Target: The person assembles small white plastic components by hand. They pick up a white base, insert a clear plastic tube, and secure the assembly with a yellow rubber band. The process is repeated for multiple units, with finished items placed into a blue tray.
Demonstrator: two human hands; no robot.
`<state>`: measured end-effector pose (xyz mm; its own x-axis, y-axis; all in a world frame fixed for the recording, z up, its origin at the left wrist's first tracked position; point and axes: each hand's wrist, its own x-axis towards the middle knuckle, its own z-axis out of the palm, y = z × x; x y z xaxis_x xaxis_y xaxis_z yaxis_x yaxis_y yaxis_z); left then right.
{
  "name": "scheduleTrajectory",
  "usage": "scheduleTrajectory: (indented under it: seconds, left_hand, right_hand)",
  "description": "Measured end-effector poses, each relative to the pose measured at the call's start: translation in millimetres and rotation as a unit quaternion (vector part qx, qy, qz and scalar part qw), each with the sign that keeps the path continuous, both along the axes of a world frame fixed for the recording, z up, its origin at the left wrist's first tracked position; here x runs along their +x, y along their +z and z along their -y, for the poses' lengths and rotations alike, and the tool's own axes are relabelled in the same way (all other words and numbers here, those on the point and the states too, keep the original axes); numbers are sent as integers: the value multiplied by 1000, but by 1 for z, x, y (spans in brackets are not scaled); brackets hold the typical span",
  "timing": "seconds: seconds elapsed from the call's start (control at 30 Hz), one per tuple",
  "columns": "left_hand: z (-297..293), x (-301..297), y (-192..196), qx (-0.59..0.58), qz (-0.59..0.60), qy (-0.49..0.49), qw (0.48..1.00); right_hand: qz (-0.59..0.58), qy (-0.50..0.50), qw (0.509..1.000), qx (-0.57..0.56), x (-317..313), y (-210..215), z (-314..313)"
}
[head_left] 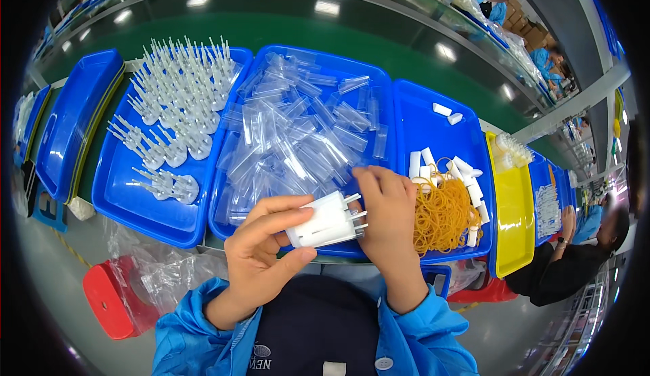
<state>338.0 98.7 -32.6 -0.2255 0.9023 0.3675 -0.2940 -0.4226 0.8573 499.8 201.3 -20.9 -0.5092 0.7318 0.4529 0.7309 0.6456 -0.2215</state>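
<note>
Fingers of left hand (261, 251) clamp one white plug (323, 221); right hand (387, 210) fingers touch its prongs

The small white plastic block with thin prongs (325, 220) looks smooth and matt. The blue plastic trays (433, 122) are glossy, catching bright highlights along their rims; the yellow plastic tray (512, 220) shines the same way. The clear plastic sleeves (298, 139) are transparent and slick, with glinting edges. The white pronged plastic parts (179, 91) appear matt. The heap of orange rubber bands (441, 215) looks dull and stringy. The green belt (284, 27) has a smooth sheen reflecting lamps. The blue cloth sleeves (189, 335) look soft and matt.
</note>
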Motion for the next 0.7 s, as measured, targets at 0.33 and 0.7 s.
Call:
scheduleTrajectory:
  seconds: [0.33,0.7]
  left_hand:
    - [0,4,1,-6,-55,36,998]
    - [-4,11,9,-46,-61,-7,997]
  right_hand:
    - [-420,41,868,-260,25,15,11]
    - [-561,142,765,-282,49,18,22]
